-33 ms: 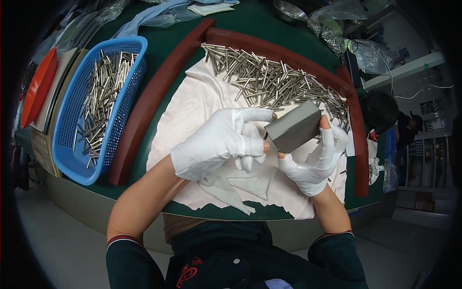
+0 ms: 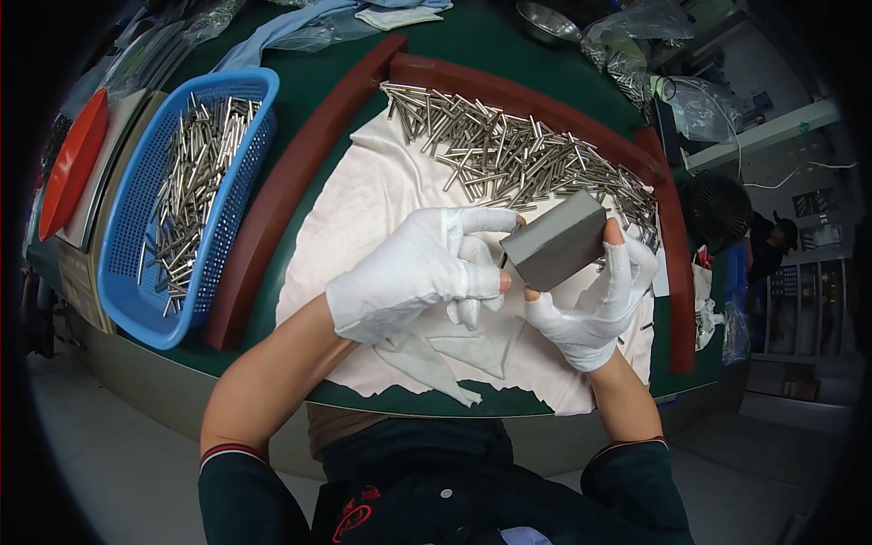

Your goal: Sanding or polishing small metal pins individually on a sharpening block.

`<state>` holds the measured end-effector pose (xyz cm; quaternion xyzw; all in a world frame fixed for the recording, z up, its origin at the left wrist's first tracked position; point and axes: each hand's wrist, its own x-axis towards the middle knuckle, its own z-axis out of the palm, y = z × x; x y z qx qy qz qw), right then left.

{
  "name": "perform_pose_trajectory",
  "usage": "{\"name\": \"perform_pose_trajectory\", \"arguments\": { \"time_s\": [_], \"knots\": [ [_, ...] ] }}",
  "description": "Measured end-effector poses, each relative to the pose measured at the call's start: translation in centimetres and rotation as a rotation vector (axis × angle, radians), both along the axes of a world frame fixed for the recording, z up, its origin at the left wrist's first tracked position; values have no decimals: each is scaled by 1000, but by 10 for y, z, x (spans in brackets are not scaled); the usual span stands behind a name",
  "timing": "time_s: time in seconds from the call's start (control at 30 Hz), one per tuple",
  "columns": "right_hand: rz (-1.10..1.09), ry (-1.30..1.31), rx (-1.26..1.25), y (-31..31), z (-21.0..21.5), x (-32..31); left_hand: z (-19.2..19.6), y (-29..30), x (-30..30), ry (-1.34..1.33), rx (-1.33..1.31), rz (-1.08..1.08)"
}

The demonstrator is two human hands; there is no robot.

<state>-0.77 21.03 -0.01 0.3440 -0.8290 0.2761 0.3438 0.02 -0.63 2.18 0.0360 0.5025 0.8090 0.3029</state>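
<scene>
Head view | right hand (image 2: 592,304) fingers curled around grey block (image 2: 556,240), thumb under, fingertip on top edge | left hand (image 2: 413,270) closed, fingertips touching block's left end | block held above white cloth (image 2: 363,209) | loose metal pins (image 2: 509,154) just behind | blue basket (image 2: 127,272) of pins far left

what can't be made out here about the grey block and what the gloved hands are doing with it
- Head view: underside of the grey rectangular block, covered by the right hand.
- Head view: whatever the left hand pinches at the block's edge, hidden by its fingers.
- Head view: single silver metal pins, too small.
</scene>
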Motion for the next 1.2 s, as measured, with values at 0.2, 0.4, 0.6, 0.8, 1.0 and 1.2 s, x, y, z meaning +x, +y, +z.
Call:
{"name": "perform_pose_trajectory", "arguments": {
  "time_s": [0.2, 0.4, 0.6, 0.8, 1.0, 1.2],
  "knots": [
    [30, -28, -64, -4, -1, -6, -2, -2, 0, -12, 57, 74],
    [42, -94, -90, -7, 4, -6, -1, 3, 0, -51, 91, 55],
    [57, -112, -154, -8, 2, -8, -4, 8, -2, -48, 3, -119],
    [50, -120, -169, -2, 3, -4, 2, 8, 3, -74, 56, -148],
    [16, -141, -202, 1, 4, -5, -16, 8, -1, -89, 184, 19],
    [-1, -97, -78, -9, 3, -6, -16, 3, -4, -59, 191, -18]
  ]
}}
